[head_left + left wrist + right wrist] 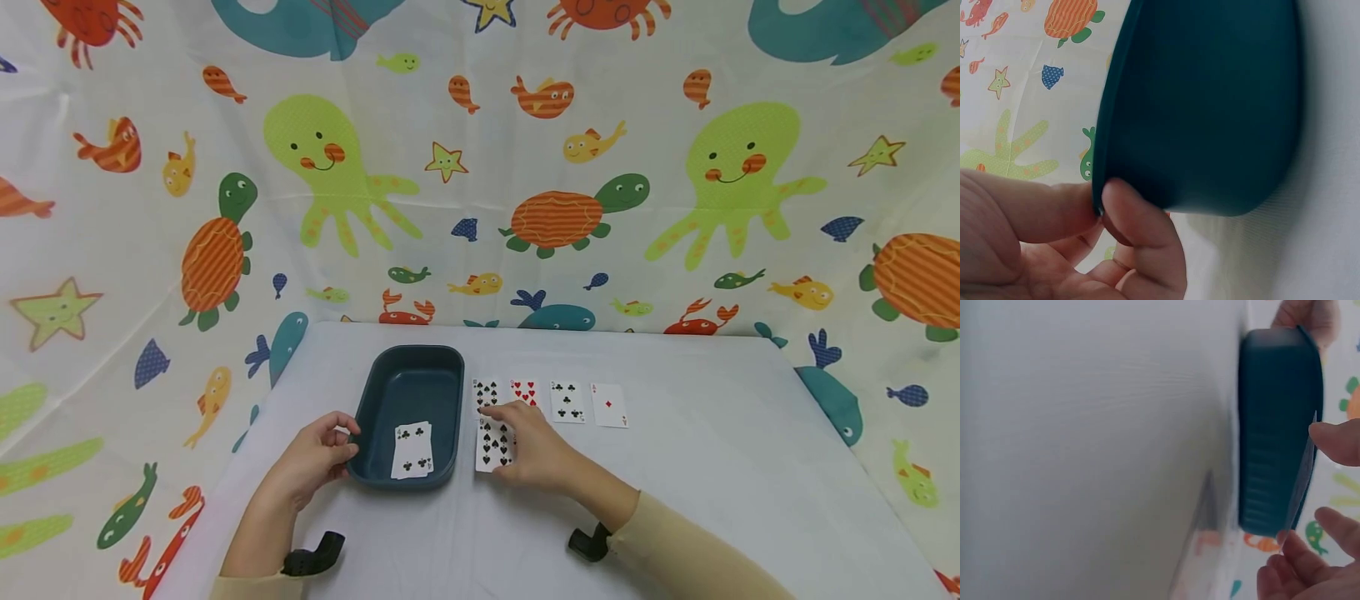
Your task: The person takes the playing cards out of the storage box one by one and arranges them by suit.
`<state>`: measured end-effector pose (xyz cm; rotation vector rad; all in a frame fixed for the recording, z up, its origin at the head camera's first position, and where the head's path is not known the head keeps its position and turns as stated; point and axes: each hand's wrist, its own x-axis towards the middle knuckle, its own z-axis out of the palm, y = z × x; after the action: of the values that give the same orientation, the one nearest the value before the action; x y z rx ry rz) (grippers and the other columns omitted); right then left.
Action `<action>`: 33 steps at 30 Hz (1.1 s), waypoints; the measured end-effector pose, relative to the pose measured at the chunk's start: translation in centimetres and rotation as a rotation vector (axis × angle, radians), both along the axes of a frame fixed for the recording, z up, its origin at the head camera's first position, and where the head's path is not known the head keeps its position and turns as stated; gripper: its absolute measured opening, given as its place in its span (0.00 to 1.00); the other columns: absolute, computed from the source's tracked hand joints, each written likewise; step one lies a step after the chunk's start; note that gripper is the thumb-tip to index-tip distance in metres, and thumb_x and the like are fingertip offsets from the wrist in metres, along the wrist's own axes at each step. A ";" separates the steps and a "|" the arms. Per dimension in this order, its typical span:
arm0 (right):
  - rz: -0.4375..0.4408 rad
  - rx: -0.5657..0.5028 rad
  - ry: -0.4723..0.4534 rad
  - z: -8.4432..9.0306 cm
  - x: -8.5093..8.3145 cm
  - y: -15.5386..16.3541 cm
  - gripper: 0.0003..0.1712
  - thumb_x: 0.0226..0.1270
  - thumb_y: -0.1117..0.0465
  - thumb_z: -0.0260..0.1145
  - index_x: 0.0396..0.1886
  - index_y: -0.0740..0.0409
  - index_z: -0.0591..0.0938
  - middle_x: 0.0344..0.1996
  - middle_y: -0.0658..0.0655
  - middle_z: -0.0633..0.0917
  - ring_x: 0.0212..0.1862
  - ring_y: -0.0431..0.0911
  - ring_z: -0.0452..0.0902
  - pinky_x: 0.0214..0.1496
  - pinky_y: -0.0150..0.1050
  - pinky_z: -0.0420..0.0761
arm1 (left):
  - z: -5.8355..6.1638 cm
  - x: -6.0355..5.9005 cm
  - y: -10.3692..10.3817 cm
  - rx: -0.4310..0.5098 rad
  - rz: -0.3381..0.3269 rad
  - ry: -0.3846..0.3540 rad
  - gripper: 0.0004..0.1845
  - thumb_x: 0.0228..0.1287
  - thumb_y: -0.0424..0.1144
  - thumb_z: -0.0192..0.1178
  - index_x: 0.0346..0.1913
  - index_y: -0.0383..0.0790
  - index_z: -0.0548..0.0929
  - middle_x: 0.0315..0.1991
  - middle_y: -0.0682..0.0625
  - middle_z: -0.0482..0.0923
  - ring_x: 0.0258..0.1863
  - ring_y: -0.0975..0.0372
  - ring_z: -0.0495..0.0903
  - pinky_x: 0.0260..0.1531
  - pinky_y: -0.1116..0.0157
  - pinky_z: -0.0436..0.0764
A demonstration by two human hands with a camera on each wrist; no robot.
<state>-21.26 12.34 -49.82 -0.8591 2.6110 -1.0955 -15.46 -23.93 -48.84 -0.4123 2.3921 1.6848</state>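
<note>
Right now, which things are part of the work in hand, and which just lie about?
In hand:
left hand holding teal tray
right hand gripping spade card
club cards in tray

Lying about:
row of four cards
sea-creature cloth

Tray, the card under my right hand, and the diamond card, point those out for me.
Tray (375,400), head view, on its left wall.
Spade card (491,446), head view, on its face left of the right hand.
Diamond card (609,406), head view, on its middle.
</note>
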 end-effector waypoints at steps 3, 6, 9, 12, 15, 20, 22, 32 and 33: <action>0.032 0.026 -0.016 -0.5 -0.2 0.0 0.49 0.51 0.62 0.83 0.76 0.51 0.76 0.67 0.56 0.80 0.71 0.54 0.73 0.72 0.60 0.76 | 0.0 0.0 0.1 -0.001 0.003 -0.003 0.15 0.77 0.28 0.60 0.61 0.32 0.75 0.36 0.47 0.74 0.31 0.55 0.75 0.32 0.64 0.84; 0.062 0.044 -0.022 -1.0 -0.4 -0.1 0.48 0.52 0.62 0.83 0.75 0.51 0.76 0.67 0.56 0.80 0.71 0.53 0.73 0.74 0.59 0.75 | 0.0 0.0 0.1 -0.004 0.006 -0.007 0.15 0.77 0.28 0.60 0.61 0.33 0.75 0.37 0.47 0.74 0.32 0.55 0.75 0.33 0.64 0.84; 0.082 0.058 -0.022 -1.3 -0.6 -0.4 0.47 0.53 0.61 0.83 0.75 0.50 0.76 0.68 0.55 0.80 0.71 0.52 0.73 0.75 0.58 0.75 | 0.0 0.0 0.2 -0.006 0.009 -0.010 0.14 0.77 0.28 0.60 0.61 0.33 0.75 0.37 0.47 0.73 0.32 0.54 0.75 0.33 0.64 0.84; 0.089 0.086 -0.015 -1.5 -0.7 -0.7 0.47 0.54 0.59 0.84 0.75 0.49 0.76 0.69 0.54 0.80 0.72 0.51 0.73 0.75 0.56 0.75 | 0.0 0.1 0.1 -0.004 0.010 -0.006 0.14 0.77 0.28 0.60 0.61 0.33 0.75 0.36 0.47 0.73 0.32 0.55 0.75 0.33 0.64 0.84; 0.083 0.113 -0.011 -1.7 -0.8 -0.9 0.47 0.53 0.59 0.84 0.75 0.48 0.76 0.68 0.53 0.80 0.71 0.50 0.74 0.74 0.55 0.76 | 0.0 0.1 0.0 -0.003 0.002 -0.003 0.14 0.77 0.28 0.60 0.61 0.32 0.75 0.36 0.47 0.73 0.32 0.55 0.75 0.33 0.63 0.84; 0.080 0.138 -0.015 -2.2 -1.0 -1.4 0.46 0.54 0.57 0.84 0.74 0.46 0.77 0.68 0.52 0.80 0.71 0.50 0.74 0.75 0.54 0.75 | 0.0 0.0 -0.1 -0.002 -0.006 -0.002 0.14 0.77 0.28 0.60 0.61 0.32 0.75 0.36 0.47 0.74 0.31 0.55 0.75 0.33 0.63 0.84; 0.082 0.144 -0.014 -2.3 -1.0 -1.5 0.46 0.54 0.57 0.83 0.75 0.47 0.77 0.68 0.52 0.80 0.72 0.50 0.73 0.75 0.54 0.74 | 0.0 0.0 -0.1 -0.001 -0.005 -0.003 0.14 0.77 0.28 0.60 0.61 0.32 0.75 0.36 0.47 0.74 0.31 0.55 0.75 0.33 0.63 0.84; 0.061 0.118 -0.004 -1.7 -0.8 -1.6 0.46 0.53 0.58 0.83 0.74 0.50 0.77 0.69 0.53 0.80 0.74 0.51 0.73 0.77 0.55 0.74 | 0.2 0.1 0.1 -0.001 -0.002 0.003 0.14 0.76 0.28 0.60 0.60 0.32 0.75 0.35 0.47 0.75 0.30 0.55 0.75 0.32 0.63 0.84; 0.061 0.115 -0.005 -1.6 -0.7 -1.6 0.46 0.53 0.58 0.83 0.74 0.50 0.77 0.69 0.53 0.80 0.74 0.51 0.73 0.77 0.55 0.74 | 0.2 0.1 0.1 0.000 -0.002 0.003 0.14 0.76 0.28 0.60 0.60 0.32 0.75 0.35 0.47 0.75 0.30 0.55 0.75 0.32 0.63 0.84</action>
<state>-21.96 10.72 -51.41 -0.9027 2.5968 -0.9211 -15.34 -23.83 -48.64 -0.4079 2.3936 1.6863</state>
